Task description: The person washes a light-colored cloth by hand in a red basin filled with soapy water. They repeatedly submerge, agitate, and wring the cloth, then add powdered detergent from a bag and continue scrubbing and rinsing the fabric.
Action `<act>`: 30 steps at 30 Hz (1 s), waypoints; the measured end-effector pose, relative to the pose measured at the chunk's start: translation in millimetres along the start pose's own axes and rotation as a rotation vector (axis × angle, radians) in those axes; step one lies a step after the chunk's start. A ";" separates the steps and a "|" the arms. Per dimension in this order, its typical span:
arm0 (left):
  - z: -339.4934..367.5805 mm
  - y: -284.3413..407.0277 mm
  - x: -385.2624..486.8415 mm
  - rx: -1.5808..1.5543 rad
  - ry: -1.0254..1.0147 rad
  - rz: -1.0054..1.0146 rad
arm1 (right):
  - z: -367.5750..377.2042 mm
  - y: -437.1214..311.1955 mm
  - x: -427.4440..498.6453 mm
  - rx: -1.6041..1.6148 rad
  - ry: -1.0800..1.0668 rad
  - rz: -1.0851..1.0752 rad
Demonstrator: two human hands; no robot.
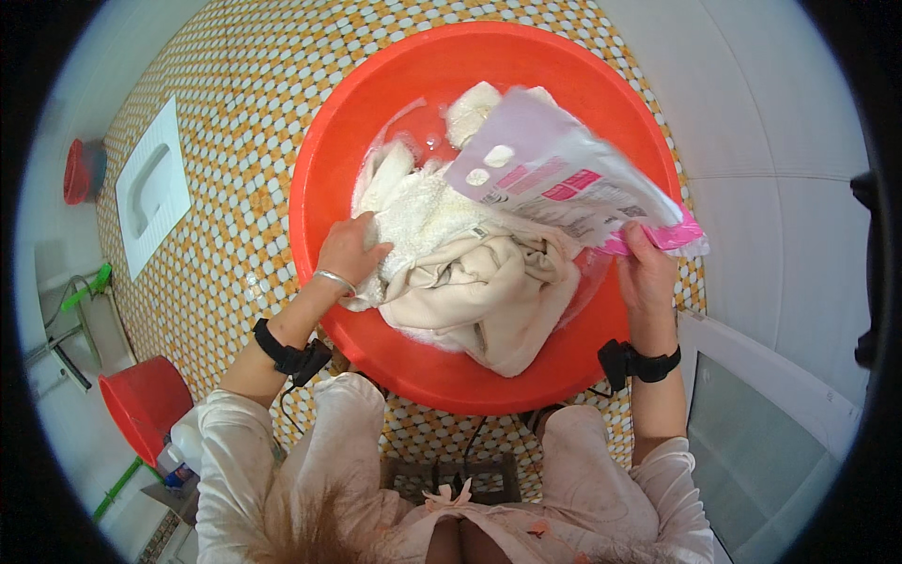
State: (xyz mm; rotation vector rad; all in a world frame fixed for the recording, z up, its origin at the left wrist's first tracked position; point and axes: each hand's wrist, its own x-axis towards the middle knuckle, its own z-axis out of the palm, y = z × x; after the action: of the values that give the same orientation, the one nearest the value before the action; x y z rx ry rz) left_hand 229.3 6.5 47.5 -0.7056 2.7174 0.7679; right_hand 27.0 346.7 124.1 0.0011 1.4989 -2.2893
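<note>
A large red plastic basin (486,395) holds a wet cream fleece garment (479,289) with a smooth lining turned partly outward. Its left edge is in the grasp of my left hand (352,250), which wears a silver bangle. My right hand (647,264) grips the pink end of a soft plastic detergent bag (564,180), thumb on top. The bag is tilted over the garment, its pale lilac end toward the far side of the basin. It bears printing and two oval cut-outs. Some suds (431,141) float on the water beyond the cloth.
A white squat toilet (153,187) is set into the patterned tile floor (239,162) at left. Red buckets (144,405) and a white plastic bottle (187,440) stand nearby. A white-framed door panel (761,416) is at lower right, beside the wall (761,127).
</note>
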 end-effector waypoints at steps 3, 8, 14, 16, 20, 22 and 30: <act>-1.1 -10.0 2.7 -0.067 -0.098 -0.071 | 12.8 -0.1 -0.4 -0.018 -0.025 0.026; 0.6 -17.3 -2.4 -0.706 0.036 -0.147 | 29.2 4.4 -0.1 0.039 -0.090 0.050; -6.7 -14.9 -1.2 -0.984 0.056 -0.224 | 37.3 15.8 4.8 0.037 -0.108 0.061; -7.5 -12.9 1.1 -0.923 0.052 -0.164 | 38.1 17.2 5.6 0.080 -0.101 0.077; -5.8 -12.7 3.4 -0.972 0.046 -0.135 | 41.8 17.9 5.4 0.041 -0.102 0.077; -3.8 -13.7 3.2 -1.019 0.067 -0.163 | 45.7 19.5 4.8 0.045 -0.089 0.085; 2.5 -15.9 1.2 -1.117 0.132 -0.172 | 59.9 32.8 0.8 0.051 -0.111 0.136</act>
State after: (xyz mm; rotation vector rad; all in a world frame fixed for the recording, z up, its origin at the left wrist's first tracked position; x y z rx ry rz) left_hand 236.6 -4.6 38.2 -1.1670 2.0692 2.2548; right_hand 50.0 282.5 120.4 -0.0086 1.3432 -2.1816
